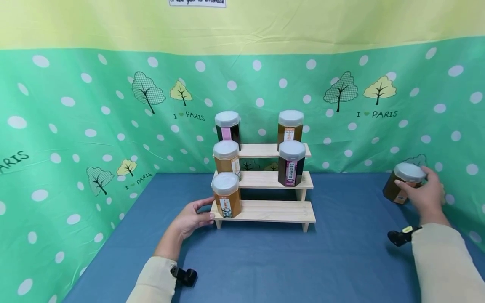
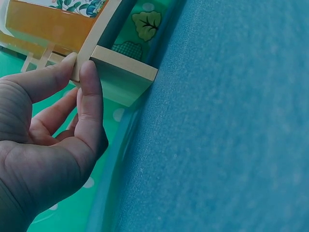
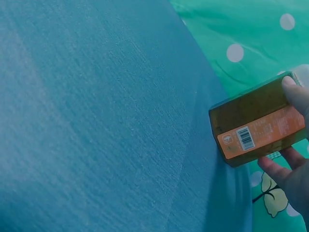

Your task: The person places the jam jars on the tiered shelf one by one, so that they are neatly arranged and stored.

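Observation:
A three-step wooden display stand holds several jars with pale lids. My left hand pinches the left end of its lowest board between thumb and fingers, as the left wrist view also shows. Right beside that hand, an amber jar stands on the same board. At the far right, my right hand grips a brown jar near its white lid. The jar tilts, and its orange label with a barcode faces the right wrist camera. Whether its base touches the table cannot be told.
On the middle step stand an amber jar at left and a dark jar with a purple label at right. The top step bears a dark jar and a brown jar. A green dotted curtain borders the blue table.

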### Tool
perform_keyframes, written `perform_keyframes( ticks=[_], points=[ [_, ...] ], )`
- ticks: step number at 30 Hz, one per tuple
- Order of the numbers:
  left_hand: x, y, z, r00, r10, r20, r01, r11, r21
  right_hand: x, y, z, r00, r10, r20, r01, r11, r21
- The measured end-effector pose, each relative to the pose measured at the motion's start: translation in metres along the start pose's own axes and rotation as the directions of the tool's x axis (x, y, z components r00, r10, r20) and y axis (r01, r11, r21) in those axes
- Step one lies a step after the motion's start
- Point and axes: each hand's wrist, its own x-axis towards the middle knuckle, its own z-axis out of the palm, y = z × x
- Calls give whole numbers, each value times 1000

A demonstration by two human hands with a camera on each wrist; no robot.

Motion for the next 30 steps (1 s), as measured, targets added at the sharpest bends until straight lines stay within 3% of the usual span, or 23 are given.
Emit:
perform_keyframes(
  ticks=[4,11,20,27,30],
  points=[
    [-1,2,-1,1000,1,1,-1,1000,2,-6,-10,-1,1000,-15,-4,15,1000,12],
    [-2,3,-1,1000,-5,4,5,1000,1,-24,-31,-3,999,40,-29,-39,999,23],
    [-2,2,-1,1000,-6,-2,6,1000,2,-30,-28,1,992,96,-81,-93,995,44],
    [-1,1,-1,1000,-5,-2,5,1000,2,-40,-25,4,990,74,-124,-73,997,14],
    [-1,1,-1,1000,-8,0,8,1000,1,-46,-29,4,987,105,-121,-99,994,56]
  ],
)
